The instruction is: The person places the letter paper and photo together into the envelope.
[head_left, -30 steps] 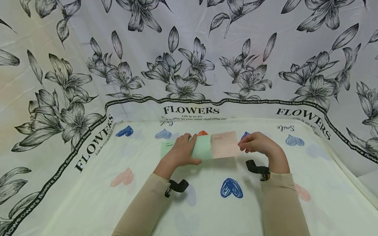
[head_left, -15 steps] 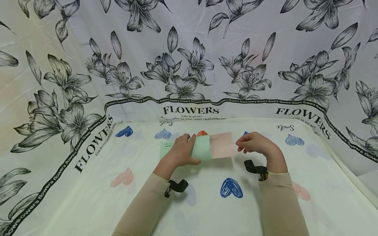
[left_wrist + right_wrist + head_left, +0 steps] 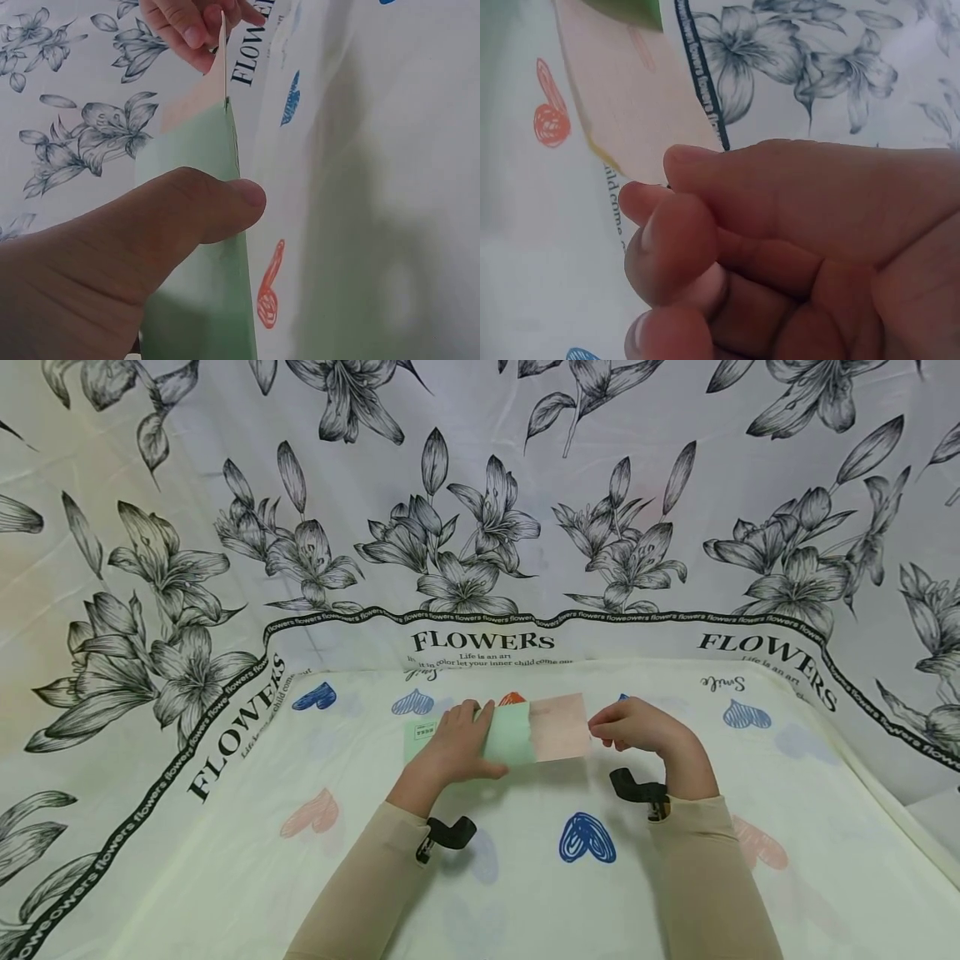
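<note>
A flat light-green envelope (image 3: pixel 510 732) with a small printed box at its left end is held up over the cloth. My left hand (image 3: pixel 452 745) grips it, thumb (image 3: pixel 217 202) on the near face and fingers over the top edge. Out of its right end sticks a pale pink sheet of paper (image 3: pixel 558 728); the rest of that sheet is hidden inside the green. My right hand (image 3: pixel 637 727) pinches the sheet's outer end between thumb and fingertips, as the right wrist view shows close up (image 3: pixel 641 97).
A white cloth (image 3: pixel 517 860) printed with hearts covers the table. Behind and at the sides hangs a curtain (image 3: pixel 480 485) with black lily drawings. Black wrist mounts (image 3: pixel 452 833) sit below both hands, over beige sleeves (image 3: pixel 360 885).
My right hand has moved left, and less of the pink sheet shows outside the green envelope. The left hand keeps its grip, nearly still.
</note>
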The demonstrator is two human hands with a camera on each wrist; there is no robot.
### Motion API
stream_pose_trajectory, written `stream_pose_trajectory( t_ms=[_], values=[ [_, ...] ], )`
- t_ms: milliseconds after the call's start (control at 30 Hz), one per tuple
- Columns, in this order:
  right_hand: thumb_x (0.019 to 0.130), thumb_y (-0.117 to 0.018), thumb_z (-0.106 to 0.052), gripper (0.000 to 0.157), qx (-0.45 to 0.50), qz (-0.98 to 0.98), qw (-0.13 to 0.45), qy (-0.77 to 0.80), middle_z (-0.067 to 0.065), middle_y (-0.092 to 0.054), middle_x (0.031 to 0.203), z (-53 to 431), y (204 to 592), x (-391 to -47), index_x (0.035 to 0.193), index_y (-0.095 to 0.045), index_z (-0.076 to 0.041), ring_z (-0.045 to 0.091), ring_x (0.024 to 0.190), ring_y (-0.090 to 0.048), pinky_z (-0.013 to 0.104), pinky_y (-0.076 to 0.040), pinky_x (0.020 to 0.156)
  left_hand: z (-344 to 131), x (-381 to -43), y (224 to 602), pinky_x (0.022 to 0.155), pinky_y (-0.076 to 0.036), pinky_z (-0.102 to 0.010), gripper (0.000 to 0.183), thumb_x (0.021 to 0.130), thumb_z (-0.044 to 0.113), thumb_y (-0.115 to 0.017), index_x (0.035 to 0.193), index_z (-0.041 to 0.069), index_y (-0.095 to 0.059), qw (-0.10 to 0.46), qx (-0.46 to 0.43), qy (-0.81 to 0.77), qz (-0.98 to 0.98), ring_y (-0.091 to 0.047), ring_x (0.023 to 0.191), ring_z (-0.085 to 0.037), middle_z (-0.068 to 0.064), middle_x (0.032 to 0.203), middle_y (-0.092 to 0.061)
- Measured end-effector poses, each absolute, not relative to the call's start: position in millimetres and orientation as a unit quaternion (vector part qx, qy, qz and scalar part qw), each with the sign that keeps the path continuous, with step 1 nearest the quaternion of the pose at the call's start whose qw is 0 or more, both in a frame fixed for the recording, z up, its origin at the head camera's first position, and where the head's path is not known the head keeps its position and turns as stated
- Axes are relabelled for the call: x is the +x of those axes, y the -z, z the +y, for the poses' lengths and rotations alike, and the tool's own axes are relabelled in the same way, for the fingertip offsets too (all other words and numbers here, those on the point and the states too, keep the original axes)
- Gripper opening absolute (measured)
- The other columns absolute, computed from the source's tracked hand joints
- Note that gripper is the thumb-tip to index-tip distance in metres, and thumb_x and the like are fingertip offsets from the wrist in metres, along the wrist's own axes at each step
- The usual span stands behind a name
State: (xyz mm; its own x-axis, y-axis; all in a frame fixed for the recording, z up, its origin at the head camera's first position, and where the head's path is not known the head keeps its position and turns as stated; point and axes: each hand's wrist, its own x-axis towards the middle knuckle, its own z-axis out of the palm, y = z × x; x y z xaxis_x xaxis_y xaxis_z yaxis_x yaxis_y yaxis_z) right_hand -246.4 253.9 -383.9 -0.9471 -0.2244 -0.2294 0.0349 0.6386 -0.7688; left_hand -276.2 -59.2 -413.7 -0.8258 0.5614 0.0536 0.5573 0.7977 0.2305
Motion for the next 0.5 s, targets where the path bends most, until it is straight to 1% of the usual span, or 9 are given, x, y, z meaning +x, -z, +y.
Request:
stream_pose_trajectory(
  t_ms=[67,167,300,400,500],
  values=[
    [0.101,-0.063,-0.015,0.028,-0.052,0.895,0.156,0.414,0.009,-0.063,0.085,251,384,-247,0.119,-0.071,0.004,0.022,0.075,-0.056,0.043,-0.053,0.078,-59,-277,415,0.119,-0.027,-0.049,0.114,0.078,0.055,-0.084,0.161,0.003,-0.027,0.007,0.295,-0.116,0.948,-0.036,0.136,-0.036,-0.021,0.148,-0.037],
    [0.101,-0.064,-0.016,0.028,-0.048,0.899,0.162,0.404,0.009,-0.063,0.084,246,383,-247,0.12,-0.072,0.002,0.021,0.073,-0.055,0.038,-0.051,0.074,-59,-278,416,0.119,-0.026,-0.049,0.114,0.078,0.055,-0.084,0.162,0.003,-0.027,0.009,0.295,-0.113,0.949,-0.036,0.136,-0.036,-0.021,0.148,-0.037],
    [0.101,-0.062,-0.017,0.031,-0.055,0.898,0.169,0.401,0.008,-0.061,0.082,247,380,-245,0.124,-0.07,0.002,0.02,0.072,-0.053,0.034,-0.047,0.07,-60,-279,417,0.119,-0.026,-0.049,0.114,0.078,0.055,-0.084,0.162,0.003,-0.027,0.009,0.293,-0.116,0.949,-0.036,0.136,-0.036,-0.021,0.147,-0.037],
    [0.103,-0.06,-0.017,0.034,-0.067,0.897,0.167,0.403,0.009,-0.059,0.085,252,377,-243,0.128,-0.067,0.004,0.022,0.077,-0.054,0.035,-0.049,0.075,-61,-278,415,0.12,-0.025,-0.049,0.114,0.078,0.054,-0.085,0.162,0.003,-0.027,0.011,0.289,-0.123,0.949,-0.036,0.136,-0.036,-0.021,0.147,-0.037],
    [0.103,-0.06,-0.017,0.035,-0.063,0.898,0.161,0.405,0.01,-0.06,0.091,256,376,-241,0.13,-0.067,0.003,0.025,0.086,-0.056,0.038,-0.051,0.081,-61,-279,415,0.12,-0.025,-0.049,0.114,0.078,0.054,-0.085,0.162,0.003,-0.026,0.013,0.288,-0.122,0.95,-0.036,0.135,-0.036,-0.021,0.147,-0.037]
  ],
)
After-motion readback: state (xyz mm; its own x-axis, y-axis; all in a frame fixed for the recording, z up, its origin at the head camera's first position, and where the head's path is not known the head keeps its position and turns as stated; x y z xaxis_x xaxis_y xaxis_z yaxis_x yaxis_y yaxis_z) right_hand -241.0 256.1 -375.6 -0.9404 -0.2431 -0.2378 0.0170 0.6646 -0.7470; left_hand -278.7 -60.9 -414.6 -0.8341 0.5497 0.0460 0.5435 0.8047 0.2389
